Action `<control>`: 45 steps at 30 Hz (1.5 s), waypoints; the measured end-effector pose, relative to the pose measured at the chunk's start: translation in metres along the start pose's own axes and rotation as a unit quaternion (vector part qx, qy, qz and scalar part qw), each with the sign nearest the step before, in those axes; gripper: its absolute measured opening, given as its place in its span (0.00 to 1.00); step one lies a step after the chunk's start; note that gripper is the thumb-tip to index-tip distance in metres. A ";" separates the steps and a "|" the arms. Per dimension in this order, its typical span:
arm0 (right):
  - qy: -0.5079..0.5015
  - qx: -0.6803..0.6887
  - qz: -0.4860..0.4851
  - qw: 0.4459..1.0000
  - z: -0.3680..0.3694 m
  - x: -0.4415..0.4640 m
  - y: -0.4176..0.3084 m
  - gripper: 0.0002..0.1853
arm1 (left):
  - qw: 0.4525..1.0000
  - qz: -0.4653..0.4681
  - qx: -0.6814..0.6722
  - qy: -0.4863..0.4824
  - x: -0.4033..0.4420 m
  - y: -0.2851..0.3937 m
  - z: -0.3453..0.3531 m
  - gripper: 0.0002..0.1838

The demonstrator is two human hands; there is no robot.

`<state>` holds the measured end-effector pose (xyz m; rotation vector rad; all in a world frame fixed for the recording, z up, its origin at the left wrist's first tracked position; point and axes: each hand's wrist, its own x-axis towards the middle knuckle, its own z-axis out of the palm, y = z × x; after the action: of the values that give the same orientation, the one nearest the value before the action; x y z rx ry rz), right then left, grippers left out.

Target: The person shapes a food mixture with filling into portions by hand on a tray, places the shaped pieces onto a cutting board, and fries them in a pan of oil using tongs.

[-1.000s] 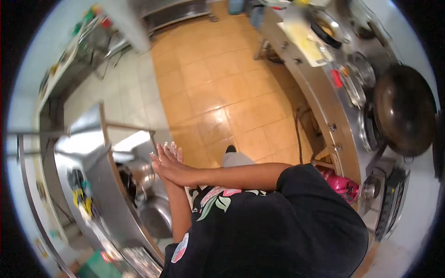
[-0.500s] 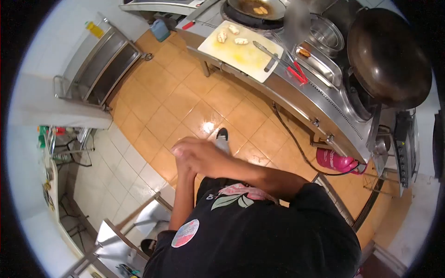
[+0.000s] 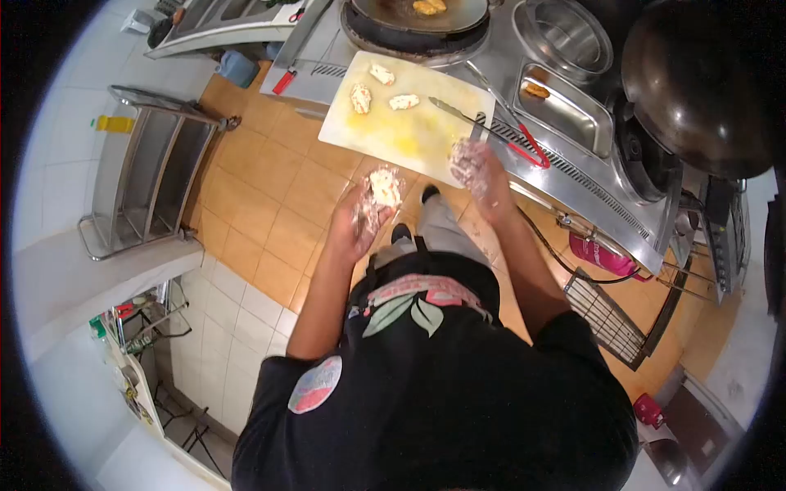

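Near the cutting board (image 3: 409, 141), our right hand (image 3: 481, 177) blurs, so we cannot tell whether it grips anything; our left hand (image 3: 360, 219) holds a lumpy piece (image 3: 385, 188), best cupped lightly to spare its pale coating.

**Orange Tile, Bare Steel in Kitchen**

Orange floor tiles (image 3: 246, 217) spread along the front edge of a steel bench (image 3: 591, 182), meeting white floor tiles (image 3: 233, 331) farther from it. Beyond the bench's left corner, a tiered steel rack (image 3: 157, 168) stands by a white-tiled wall (image 3: 70, 168). A metal grate (image 3: 604, 317) lies near the bench's right corner.
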<state>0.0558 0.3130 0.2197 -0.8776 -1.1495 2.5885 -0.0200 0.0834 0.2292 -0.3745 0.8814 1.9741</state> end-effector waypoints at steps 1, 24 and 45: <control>-0.004 0.055 0.044 0.998 -0.001 0.006 -0.010 0.14 | 1.000 0.015 0.012 0.012 0.010 0.001 0.001 0.20; -0.090 0.205 0.318 0.921 0.037 0.144 0.052 0.15 | 0.835 0.386 0.380 0.094 0.084 0.044 0.071 0.26; 0.053 -0.599 -0.216 0.769 -0.053 0.051 -0.065 0.18 | 0.993 -0.059 -0.085 0.058 0.144 0.041 0.006 0.09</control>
<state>0.0400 0.4096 0.2156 -0.7163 -2.5935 1.1890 -0.1316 0.1638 0.1688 -0.6314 0.7463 1.9382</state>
